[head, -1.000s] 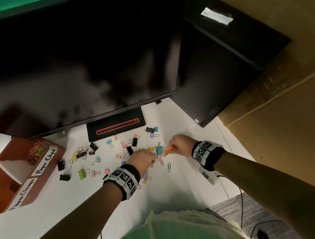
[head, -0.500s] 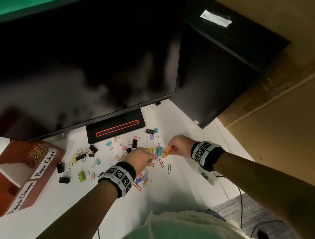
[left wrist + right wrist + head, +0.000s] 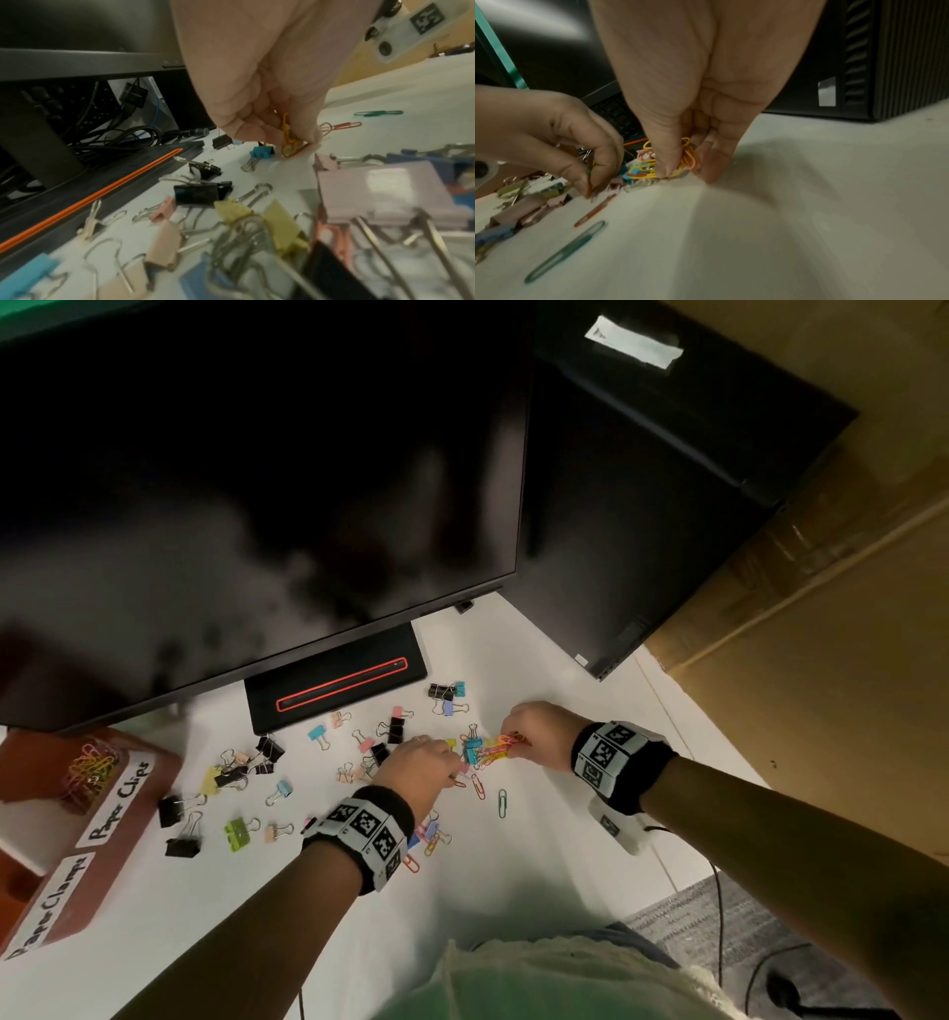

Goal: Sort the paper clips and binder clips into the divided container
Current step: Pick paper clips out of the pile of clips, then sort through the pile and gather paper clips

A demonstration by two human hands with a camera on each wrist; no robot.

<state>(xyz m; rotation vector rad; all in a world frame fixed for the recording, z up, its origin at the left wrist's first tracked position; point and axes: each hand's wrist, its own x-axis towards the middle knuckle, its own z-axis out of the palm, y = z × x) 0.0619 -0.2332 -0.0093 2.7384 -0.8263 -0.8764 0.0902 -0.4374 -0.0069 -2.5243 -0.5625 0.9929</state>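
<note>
While binder clips (image 3: 395, 729) and loose paper clips (image 3: 478, 785) lie scattered on the white desk (image 3: 539, 865) in front of the monitor base (image 3: 336, 685), a bunch of yellow and orange paper clips (image 3: 680, 162) is pinched between the thumb and fingers of the right hand (image 3: 539, 734), low against the desk. A few paper clips (image 3: 289, 140) are gripped by the curled fingertips of the left hand (image 3: 418, 775), just beside the right, with a green clip (image 3: 502, 802) lying near both. The brown container (image 3: 77, 824), labelled "Paper Clips" and "Paper Clamps", is seen well apart at the left, with coloured paper clips already in its far compartment (image 3: 90, 770).
</note>
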